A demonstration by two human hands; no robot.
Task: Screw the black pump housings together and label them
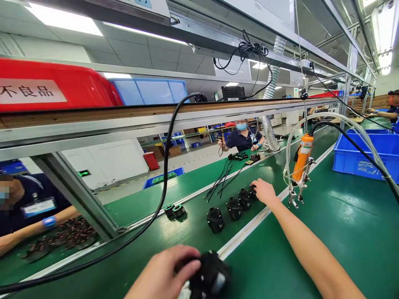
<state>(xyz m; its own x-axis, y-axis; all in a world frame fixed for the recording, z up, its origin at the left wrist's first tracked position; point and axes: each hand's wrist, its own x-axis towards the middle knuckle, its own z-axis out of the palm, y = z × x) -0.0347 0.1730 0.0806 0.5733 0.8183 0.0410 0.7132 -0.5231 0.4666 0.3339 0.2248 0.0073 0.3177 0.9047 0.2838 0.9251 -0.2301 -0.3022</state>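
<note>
My left hand [168,272] is at the bottom edge, closed around a black plastic part [212,276] held just above the green conveyor belt [187,232]. My right arm reaches far forward; my right hand [263,191] rests on the last of a row of black parts [252,190] on the belt, fingers curled over it. Two more of these parts [234,208] and a third [215,219] stand in line behind it. Two small round black pieces [174,210] lie further left on the belt.
An orange electric screwdriver [301,160] hangs with hoses right of my right hand. A blue crate [364,155] sits at the right. A thick black cable [162,195] drapes across the belt. Other workers sit across the line, one at the left edge, one further down.
</note>
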